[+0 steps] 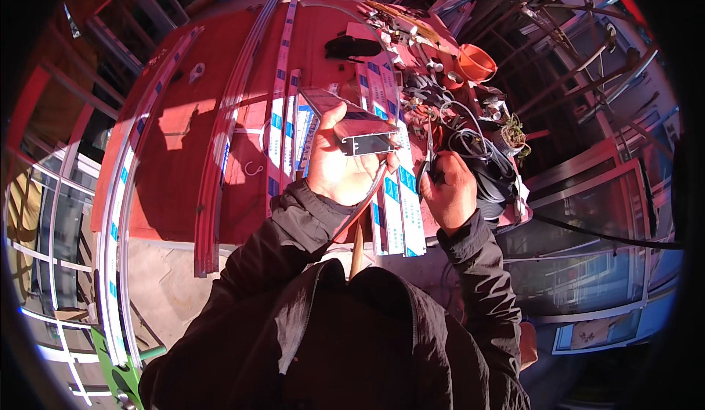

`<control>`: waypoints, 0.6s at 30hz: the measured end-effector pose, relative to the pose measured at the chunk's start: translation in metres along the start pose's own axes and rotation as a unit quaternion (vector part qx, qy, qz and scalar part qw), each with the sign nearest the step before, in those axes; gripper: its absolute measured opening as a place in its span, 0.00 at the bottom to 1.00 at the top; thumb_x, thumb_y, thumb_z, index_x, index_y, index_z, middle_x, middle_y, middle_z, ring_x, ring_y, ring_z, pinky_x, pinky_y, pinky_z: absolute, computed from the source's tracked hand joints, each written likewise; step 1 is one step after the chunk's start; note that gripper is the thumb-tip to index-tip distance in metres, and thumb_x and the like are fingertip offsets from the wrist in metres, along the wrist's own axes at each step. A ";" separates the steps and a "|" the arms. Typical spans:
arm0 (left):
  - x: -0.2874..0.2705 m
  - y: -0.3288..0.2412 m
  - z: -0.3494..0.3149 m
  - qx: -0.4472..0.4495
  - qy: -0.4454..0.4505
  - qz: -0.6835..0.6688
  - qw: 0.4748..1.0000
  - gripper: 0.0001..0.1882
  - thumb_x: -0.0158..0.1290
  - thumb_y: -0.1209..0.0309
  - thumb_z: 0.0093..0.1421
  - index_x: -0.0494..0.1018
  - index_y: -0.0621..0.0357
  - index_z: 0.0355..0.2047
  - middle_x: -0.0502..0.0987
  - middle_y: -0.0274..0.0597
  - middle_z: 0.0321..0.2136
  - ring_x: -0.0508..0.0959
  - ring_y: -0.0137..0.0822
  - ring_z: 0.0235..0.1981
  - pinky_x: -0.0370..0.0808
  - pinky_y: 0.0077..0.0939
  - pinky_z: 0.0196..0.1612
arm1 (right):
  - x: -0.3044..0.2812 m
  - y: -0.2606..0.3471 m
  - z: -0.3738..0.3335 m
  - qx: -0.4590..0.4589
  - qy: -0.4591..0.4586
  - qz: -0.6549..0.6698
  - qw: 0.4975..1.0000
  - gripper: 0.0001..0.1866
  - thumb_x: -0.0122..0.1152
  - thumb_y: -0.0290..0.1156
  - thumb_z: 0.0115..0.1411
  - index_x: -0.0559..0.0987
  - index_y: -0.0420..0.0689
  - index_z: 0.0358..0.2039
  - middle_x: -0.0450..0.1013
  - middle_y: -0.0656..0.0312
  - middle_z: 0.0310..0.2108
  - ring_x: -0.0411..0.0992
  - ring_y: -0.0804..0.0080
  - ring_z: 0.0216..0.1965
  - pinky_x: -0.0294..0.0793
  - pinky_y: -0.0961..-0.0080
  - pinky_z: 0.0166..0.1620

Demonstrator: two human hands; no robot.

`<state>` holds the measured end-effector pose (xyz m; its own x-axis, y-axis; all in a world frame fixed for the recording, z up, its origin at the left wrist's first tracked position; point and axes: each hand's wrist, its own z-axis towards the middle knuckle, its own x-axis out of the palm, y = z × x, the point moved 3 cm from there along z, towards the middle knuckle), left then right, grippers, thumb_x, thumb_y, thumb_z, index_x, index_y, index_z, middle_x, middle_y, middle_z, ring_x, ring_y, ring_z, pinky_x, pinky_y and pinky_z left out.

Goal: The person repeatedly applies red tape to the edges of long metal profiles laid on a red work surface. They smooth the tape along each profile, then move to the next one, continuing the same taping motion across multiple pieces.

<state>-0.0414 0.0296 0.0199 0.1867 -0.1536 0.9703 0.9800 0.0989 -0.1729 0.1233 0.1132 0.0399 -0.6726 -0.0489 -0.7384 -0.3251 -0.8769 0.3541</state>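
Note:
My left hand (334, 159) is closed around a short length of metal window-frame profile (352, 120). The profile's hollow cut end faces me. A thin reddish-brown strip (372, 196) runs from the fingertips of that hand down toward my jacket; whether it is joined to the profile I cannot tell. My right hand (452, 190) grips a pair of scissors (428, 149), blades pointing away from me. Their handles are partly covered by the fingers. The scissors are to the right of the profile, apart from it.
Long profiles with blue-and-white film (396, 215) lie across the red table (176, 182). At the right are a black coil (496, 179), an orange bowl (476, 63), a potted plant (509, 140) and cluttered small parts. Glazed frames (587, 278) stand beyond the right edge.

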 end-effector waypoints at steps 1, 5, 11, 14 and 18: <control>0.000 -0.001 -0.001 -0.003 -0.008 -0.007 1.000 0.31 0.45 0.49 0.57 0.68 0.72 0.42 0.74 0.51 0.34 0.73 0.43 0.35 0.70 0.37 0.42 | 0.003 -0.006 -0.002 0.035 -0.009 0.043 0.998 0.12 0.64 0.26 0.47 0.67 0.37 0.24 0.64 0.55 0.23 0.65 0.58 0.22 0.65 0.71 0.26; -0.009 -0.001 -0.013 -0.017 -0.060 -0.037 0.997 0.30 0.47 0.52 0.56 0.68 0.73 0.42 0.74 0.51 0.35 0.73 0.44 0.36 0.69 0.37 0.41 | 0.080 -0.039 -0.039 0.136 0.042 0.069 0.987 0.17 0.64 0.37 0.51 0.71 0.36 0.26 0.66 0.52 0.25 0.67 0.55 0.29 0.67 0.65 0.33; -0.089 0.023 -0.083 -0.068 -0.138 0.131 0.979 0.24 0.43 0.59 0.58 0.65 0.69 0.47 0.75 0.51 0.40 0.75 0.44 0.40 0.69 0.37 0.49 | 0.265 -0.032 -0.130 0.241 0.195 0.286 0.907 0.19 0.57 0.44 0.55 0.73 0.38 0.34 0.70 0.52 0.30 0.69 0.58 0.32 0.68 0.64 0.37; -0.105 0.024 -0.117 -0.143 -0.207 -0.012 0.968 0.25 0.40 0.62 0.60 0.58 0.68 0.53 0.71 0.55 0.45 0.72 0.43 0.48 0.66 0.35 0.54 | 0.279 -0.002 -0.135 0.377 0.168 0.544 0.731 0.22 0.54 0.47 0.56 0.73 0.39 0.37 0.71 0.54 0.31 0.69 0.60 0.33 0.69 0.65 0.38; -0.105 0.006 -0.147 -0.156 -0.232 0.088 0.956 0.27 0.42 0.64 0.58 0.59 0.73 0.52 0.71 0.58 0.45 0.73 0.46 0.46 0.69 0.36 0.51 | 0.270 0.008 -0.138 0.426 0.096 0.731 0.525 0.25 0.50 0.51 0.58 0.73 0.40 0.41 0.72 0.56 0.32 0.71 0.63 0.34 0.69 0.65 0.40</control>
<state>-0.0451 -0.0979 -0.1081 0.3709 0.2993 0.8791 0.9228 -0.2253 -0.3126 0.0307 0.0273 -0.2357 -0.5653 -0.4903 0.6634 0.2110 0.6915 0.6909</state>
